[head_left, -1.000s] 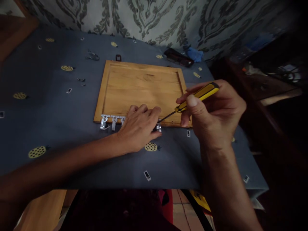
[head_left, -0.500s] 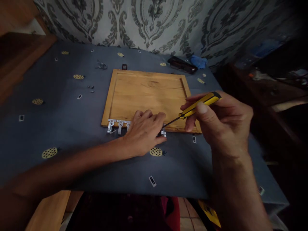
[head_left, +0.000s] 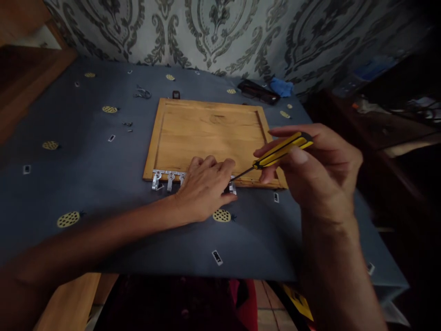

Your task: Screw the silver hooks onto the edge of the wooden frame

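A framed wooden panel lies flat on the table, with silver metal clips in a row along the left part of its near edge. My left hand rests over the middle of that row, fingers bent and pressing down; it covers part of the metal strip. In my right hand is a yellow and black screwdriver, held between thumb and fingers. The tip of its shaft meets the right end of the metal strip, beside my left thumb and index finger.
Behind the panel lie a small dark buckle, a bent metal piece, dark glasses and a blue cloth. Small screws lie left of the panel on the patterned blue tablecloth. A cluttered dark shelf stands at right.
The screwdriver handle has turned slightly in my right hand, and the fingers have shifted on it. The view has moved a little. My left hand stays on the strip.
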A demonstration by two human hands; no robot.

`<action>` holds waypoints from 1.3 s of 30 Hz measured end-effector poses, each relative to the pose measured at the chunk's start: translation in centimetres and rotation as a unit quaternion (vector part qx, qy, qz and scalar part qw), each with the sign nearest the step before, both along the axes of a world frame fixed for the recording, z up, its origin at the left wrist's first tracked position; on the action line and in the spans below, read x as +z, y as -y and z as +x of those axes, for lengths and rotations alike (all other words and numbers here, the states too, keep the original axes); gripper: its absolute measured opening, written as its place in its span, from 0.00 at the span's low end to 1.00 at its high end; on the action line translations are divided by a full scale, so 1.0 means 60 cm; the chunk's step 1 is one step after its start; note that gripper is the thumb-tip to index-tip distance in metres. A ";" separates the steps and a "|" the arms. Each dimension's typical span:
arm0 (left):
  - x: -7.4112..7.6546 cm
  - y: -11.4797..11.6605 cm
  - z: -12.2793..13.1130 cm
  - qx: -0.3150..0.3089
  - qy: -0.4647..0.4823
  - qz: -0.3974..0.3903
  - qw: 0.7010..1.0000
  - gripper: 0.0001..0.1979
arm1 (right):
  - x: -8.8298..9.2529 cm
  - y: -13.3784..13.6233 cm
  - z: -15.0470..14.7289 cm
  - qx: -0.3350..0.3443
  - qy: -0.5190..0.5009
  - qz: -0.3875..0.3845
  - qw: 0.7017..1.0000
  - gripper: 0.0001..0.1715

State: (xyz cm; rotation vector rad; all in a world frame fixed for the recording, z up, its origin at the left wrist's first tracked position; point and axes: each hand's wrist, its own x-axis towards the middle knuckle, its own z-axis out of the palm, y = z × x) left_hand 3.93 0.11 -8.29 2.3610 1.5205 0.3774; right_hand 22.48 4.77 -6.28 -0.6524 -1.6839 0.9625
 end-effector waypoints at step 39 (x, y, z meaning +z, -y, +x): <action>-0.006 0.001 -0.001 0.004 0.007 0.022 1.000 0.24 | -0.007 -0.006 -0.018 -0.082 -0.077 0.036 0.993 0.10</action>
